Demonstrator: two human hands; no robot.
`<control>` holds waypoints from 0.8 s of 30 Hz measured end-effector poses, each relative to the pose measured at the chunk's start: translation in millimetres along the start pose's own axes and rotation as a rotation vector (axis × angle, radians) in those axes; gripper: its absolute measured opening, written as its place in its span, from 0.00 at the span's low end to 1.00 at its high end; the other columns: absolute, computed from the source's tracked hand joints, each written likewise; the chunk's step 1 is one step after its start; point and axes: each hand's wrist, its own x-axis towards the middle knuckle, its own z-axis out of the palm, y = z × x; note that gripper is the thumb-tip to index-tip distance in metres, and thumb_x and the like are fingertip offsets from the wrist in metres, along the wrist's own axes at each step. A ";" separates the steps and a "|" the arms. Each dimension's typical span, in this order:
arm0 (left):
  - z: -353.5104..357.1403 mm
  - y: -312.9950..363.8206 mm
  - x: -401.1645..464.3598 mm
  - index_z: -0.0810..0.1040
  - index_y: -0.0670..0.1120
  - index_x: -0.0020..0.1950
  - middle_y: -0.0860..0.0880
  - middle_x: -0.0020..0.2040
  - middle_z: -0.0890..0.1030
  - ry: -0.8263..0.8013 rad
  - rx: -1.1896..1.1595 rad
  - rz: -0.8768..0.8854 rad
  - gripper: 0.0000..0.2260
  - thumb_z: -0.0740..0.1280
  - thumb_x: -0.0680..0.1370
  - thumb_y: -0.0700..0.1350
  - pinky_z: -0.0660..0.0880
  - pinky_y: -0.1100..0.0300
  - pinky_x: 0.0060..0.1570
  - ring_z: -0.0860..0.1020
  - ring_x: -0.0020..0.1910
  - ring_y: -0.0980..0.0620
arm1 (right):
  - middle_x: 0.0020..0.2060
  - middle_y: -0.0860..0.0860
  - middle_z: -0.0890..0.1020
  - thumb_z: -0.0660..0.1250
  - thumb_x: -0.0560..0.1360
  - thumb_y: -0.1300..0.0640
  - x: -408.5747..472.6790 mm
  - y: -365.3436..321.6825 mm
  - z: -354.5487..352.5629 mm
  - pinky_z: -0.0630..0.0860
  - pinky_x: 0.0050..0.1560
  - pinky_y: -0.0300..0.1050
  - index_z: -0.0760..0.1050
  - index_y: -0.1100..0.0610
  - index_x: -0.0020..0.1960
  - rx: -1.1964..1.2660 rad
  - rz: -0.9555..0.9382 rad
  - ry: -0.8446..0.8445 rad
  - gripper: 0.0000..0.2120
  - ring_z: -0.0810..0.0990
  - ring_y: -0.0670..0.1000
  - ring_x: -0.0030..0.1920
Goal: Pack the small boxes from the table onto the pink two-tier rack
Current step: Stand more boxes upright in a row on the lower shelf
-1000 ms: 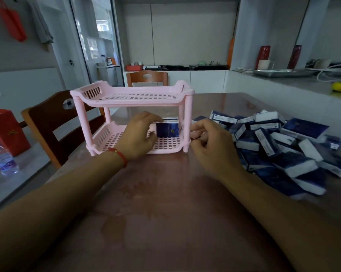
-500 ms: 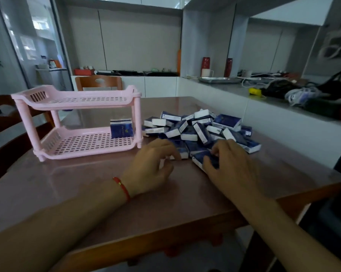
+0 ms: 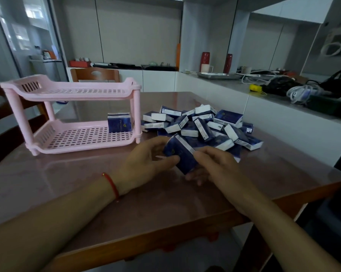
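Observation:
A pink two-tier rack [image 3: 48,89] stands on the left of the table. Small blue boxes [image 3: 119,122] stand upright at the right end of its lower tier; the top tier is bare. A heap of several blue and white boxes [image 3: 201,126] lies to the right of the rack. Just in front of the heap, both hands hold one blue box [image 3: 180,154] tilted above the table. My left hand [image 3: 144,163] grips its left side with thumb and fingers. My right hand [image 3: 214,165] curls round its right side and underside.
The brown glossy table [image 3: 87,183] ends in a near edge and a right corner close to my arms. Wooden chairs [image 3: 95,74] stand behind and left of the rack. A white counter [image 3: 263,107] with cables, a tray and cups runs along the right.
My left hand let go of the box set on the lower tier, both hands moved right to the heap, and now they have lifted one blue box off the table.

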 end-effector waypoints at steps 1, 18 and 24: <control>-0.8 0.4 -0.3 0.80 0.42 0.59 0.46 0.54 0.85 0.033 -0.075 -0.026 0.12 0.72 0.76 0.35 0.81 0.58 0.53 0.84 0.54 0.48 | 0.41 0.50 0.86 0.63 0.81 0.49 4.0 1.2 -0.8 0.80 0.43 0.48 0.81 0.52 0.54 -0.088 -0.042 0.054 0.10 0.86 0.48 0.42; -15.6 -10.1 2.0 0.76 0.42 0.64 0.40 0.54 0.83 0.256 -0.276 -0.130 0.16 0.70 0.77 0.35 0.81 0.50 0.50 0.82 0.50 0.44 | 0.56 0.46 0.79 0.73 0.74 0.57 16.9 22.4 -46.1 0.76 0.52 0.34 0.78 0.50 0.60 -0.442 -0.268 0.429 0.15 0.78 0.42 0.54; -19.5 -6.2 0.1 0.79 0.49 0.59 0.45 0.51 0.83 0.253 -0.201 -0.041 0.12 0.69 0.79 0.37 0.83 0.55 0.41 0.83 0.46 0.51 | 0.45 0.51 0.86 0.66 0.78 0.45 20.9 -6.3 -34.1 0.80 0.47 0.49 0.84 0.51 0.51 -0.031 -0.138 0.134 0.12 0.83 0.52 0.45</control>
